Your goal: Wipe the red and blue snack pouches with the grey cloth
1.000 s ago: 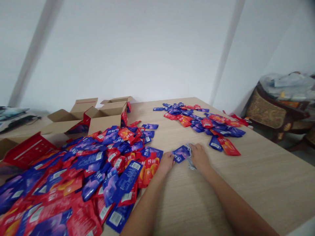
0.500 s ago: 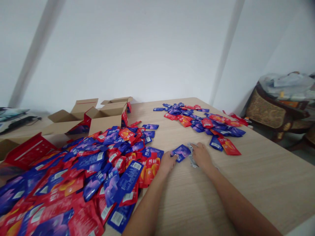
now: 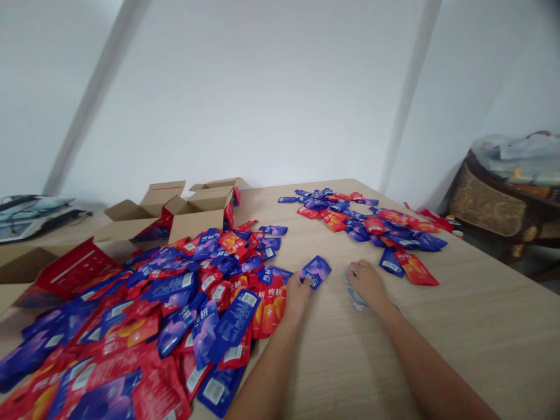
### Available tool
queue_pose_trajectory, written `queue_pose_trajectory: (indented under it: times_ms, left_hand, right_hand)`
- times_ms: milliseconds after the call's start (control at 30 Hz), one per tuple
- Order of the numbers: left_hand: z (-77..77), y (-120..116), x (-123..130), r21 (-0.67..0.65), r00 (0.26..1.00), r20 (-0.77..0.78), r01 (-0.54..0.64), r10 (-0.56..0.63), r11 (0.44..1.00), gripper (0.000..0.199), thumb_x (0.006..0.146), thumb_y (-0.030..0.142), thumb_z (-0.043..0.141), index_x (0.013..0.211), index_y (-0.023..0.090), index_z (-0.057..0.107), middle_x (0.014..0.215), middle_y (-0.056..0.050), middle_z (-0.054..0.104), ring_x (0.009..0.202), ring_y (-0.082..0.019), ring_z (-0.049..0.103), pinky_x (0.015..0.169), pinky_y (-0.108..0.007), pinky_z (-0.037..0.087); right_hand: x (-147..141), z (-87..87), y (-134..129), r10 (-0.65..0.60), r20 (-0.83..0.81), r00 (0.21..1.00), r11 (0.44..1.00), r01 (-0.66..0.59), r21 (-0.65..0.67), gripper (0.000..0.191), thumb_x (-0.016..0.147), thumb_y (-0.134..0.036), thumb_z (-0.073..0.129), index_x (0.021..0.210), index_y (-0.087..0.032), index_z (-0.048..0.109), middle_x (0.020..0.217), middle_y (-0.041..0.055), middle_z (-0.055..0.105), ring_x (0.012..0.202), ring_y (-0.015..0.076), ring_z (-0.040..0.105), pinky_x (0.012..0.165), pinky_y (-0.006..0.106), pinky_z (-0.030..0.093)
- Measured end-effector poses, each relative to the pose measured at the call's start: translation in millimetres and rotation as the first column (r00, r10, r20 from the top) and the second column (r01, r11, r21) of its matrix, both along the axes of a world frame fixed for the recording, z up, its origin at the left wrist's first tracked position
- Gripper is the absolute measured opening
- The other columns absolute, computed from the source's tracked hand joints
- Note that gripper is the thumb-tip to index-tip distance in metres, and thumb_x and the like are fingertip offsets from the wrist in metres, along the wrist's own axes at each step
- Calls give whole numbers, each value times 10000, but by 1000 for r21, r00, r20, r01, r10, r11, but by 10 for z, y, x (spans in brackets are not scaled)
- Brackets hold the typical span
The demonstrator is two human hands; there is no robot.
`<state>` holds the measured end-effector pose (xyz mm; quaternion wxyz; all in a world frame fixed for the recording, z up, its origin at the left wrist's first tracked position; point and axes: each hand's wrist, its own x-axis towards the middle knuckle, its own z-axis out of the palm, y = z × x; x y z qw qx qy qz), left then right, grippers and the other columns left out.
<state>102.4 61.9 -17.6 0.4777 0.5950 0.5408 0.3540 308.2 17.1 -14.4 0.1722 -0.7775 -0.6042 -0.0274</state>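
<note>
My left hand [image 3: 299,291] is closed on the lower left end of a blue and purple pouch [image 3: 317,271], which tilts up to the right. A grey cloth [image 3: 356,296] is bunched under the fingers of my right hand [image 3: 366,282], which grips it against the table to the right of the pouch. Left of my left hand spreads a big heap of red and blue pouches [image 3: 175,315]. Beyond my right hand a looser group of red and blue pouches [image 3: 359,220] runs across the table.
Open cardboard boxes [image 3: 196,221] stand behind the big heap at the left. Papers and a dark cable [image 3: 35,216] lie at the far left. A patterned chair [image 3: 485,201] with plastic bags stands past the table's right edge.
My right hand and the cloth have moved away from the pouch, leaving a gap. My left hand still holds the pouch. The view has shifted slightly left.
</note>
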Motion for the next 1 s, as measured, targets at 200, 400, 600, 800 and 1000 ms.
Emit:
queue_pose_trajectory:
  times_ms: [200, 400, 600, 800, 1000]
  left_hand:
    - [344, 118, -249, -10, 907, 405, -120, 114, 993, 293, 777, 483, 517, 783, 196, 456, 472, 98, 446, 311, -60, 372, 317, -153, 269]
    - [882, 631, -795, 42, 647, 722, -396, 246, 917, 197, 814, 333, 558, 792, 191, 424, 523, 85, 518, 386, -57, 475, 391, -144, 363]
    - [703, 934, -494, -28, 667, 710, -294, 226, 955, 218, 867, 348, 522, 885, 135, 476, 733, -81, 670, 593, -143, 646, 578, -251, 517]
    - [284, 1187, 583, 98, 996, 67, 53, -60, 994, 315, 895, 316, 446, 1128, 106, 470, 944, -153, 668, 793, -204, 673, 705, -326, 531]
    - [252, 1495, 1501, 300, 931, -296, 305, -216, 904, 409, 840, 174, 493, 1246, 124, 476, 1337, -162, 481, 1270, -229, 411, 1066, -342, 291]
  right_hand:
    - [53, -80, -5, 7, -31, 999, 1000, -7, 16, 230, 835, -238, 434, 903, -184, 647, 915, 64, 590, 918, 189, 515, 829, 272, 340]
    - [21, -76, -10, 39, -87, 995, 998, -35, 44, 237, 831, -224, 432, 922, -195, 649, 922, 58, 592, 938, 189, 510, 839, 266, 340]
    - [-104, -13, -8, 41, -121, 992, 998, -34, 59, 229, 818, -209, 436, 904, -197, 648, 930, 57, 592, 933, 186, 509, 830, 261, 340]
    - [-276, 63, 7, 60, -168, 984, 994, -44, 98, 218, 797, -185, 452, 894, -200, 646, 932, 60, 588, 943, 188, 503, 844, 256, 330]
    - [-344, 97, 96, 73, -214, 974, 991, -46, 129, 204, 783, -158, 464, 875, -211, 638, 926, 60, 587, 930, 197, 503, 823, 263, 338]
